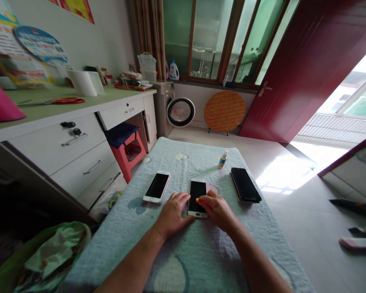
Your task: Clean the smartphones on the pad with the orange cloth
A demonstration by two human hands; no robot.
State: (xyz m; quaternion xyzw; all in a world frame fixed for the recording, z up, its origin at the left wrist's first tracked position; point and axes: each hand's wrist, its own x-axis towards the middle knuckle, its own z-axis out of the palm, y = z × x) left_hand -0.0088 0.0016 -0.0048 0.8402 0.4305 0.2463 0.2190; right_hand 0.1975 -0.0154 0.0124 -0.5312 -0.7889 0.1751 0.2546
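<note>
A white smartphone [198, 188] with a dark screen lies flat on the cloth-covered table. My left hand [173, 213] grips its left side, fingertips on the long edge and thumb at the bottom corner. Over the screen, my right hand [217, 206] is closed in a pinch on a small orange thing [198, 200], mostly hidden by the fingers. Another white smartphone [157, 187] lies to the left. On the right, a black smartphone [245, 185] rests on top of a lighter one. Beyond them stands a small spray bottle [222, 159] with a white cap.
The quilted light-blue cloth [183, 260] covers the table. To the left are a white desk [75, 162], a red stool [126, 152] and a lined bin [85, 236]. Farther back are a washing machine with its door [180, 112] open and a round wooden tabletop [224, 110].
</note>
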